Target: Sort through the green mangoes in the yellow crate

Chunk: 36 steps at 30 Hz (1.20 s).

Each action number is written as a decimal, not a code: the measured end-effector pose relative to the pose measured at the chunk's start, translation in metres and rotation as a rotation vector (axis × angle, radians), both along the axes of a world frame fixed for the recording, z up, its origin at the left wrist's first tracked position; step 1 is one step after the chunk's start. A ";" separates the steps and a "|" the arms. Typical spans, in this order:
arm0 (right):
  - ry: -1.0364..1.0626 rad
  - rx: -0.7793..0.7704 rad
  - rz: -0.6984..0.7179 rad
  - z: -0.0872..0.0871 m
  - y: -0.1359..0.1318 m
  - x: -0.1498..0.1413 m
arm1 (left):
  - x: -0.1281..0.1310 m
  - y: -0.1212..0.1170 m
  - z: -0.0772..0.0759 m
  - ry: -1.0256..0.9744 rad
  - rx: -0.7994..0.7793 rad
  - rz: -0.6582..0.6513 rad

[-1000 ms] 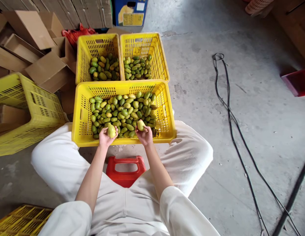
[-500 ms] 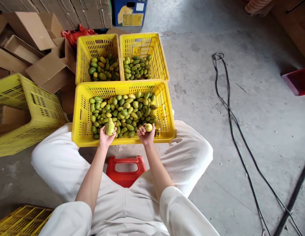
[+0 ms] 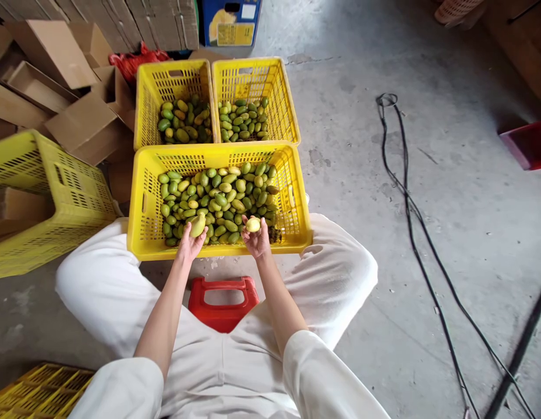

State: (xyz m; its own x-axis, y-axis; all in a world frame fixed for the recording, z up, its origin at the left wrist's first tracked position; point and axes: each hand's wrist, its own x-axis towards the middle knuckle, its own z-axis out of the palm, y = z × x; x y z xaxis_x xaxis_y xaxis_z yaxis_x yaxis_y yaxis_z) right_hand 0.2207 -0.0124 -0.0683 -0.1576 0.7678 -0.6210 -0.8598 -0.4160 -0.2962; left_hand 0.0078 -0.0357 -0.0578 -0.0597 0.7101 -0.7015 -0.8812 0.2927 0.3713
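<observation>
My left hand [image 3: 190, 244] is closed around a yellow-green mango [image 3: 198, 224] with a narrowed top end, held tilted to the right. A smaller pale yellow mango [image 3: 253, 224] sits in the fingers of my right hand [image 3: 258, 241]. Both hands are over the near edge of a yellow plastic crate [image 3: 218, 251]. Inside that crate lie many small green and yellowish mangoes [image 3: 221, 199], spread over most of its bottom. Dark specks show on the crate's bottom just right of my right hand.
Two more yellow crates, left [image 3: 172, 68] and right [image 3: 292, 110], stand behind with mangoes in them. Another yellow crate [image 3: 78, 180] holding cardboard is at left, near open cardboard boxes [image 3: 84, 125]. A red plastic stool [image 3: 223, 320] is between my legs. Black cables [image 3: 410, 201] run along the floor.
The mango in my left hand has turned from upright to leaning right. My right hand has shifted slightly left, and its mango is turned in the fingers.
</observation>
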 end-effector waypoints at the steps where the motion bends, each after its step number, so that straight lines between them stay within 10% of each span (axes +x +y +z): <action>1: 0.013 0.012 -0.006 0.000 0.000 0.000 | 0.000 0.000 -0.001 0.001 0.006 0.010; 36: 0.082 0.020 -0.056 -0.009 0.003 0.003 | 0.001 -0.001 0.000 0.026 -0.017 -0.085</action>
State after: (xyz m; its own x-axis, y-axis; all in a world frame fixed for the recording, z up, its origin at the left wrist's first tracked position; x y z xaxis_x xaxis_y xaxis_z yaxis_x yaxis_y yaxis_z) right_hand 0.2241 -0.0091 -0.0771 -0.1639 0.7891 -0.5919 -0.9030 -0.3616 -0.2321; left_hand 0.0085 -0.0367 -0.0578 -0.0176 0.7011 -0.7128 -0.8431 0.3729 0.3875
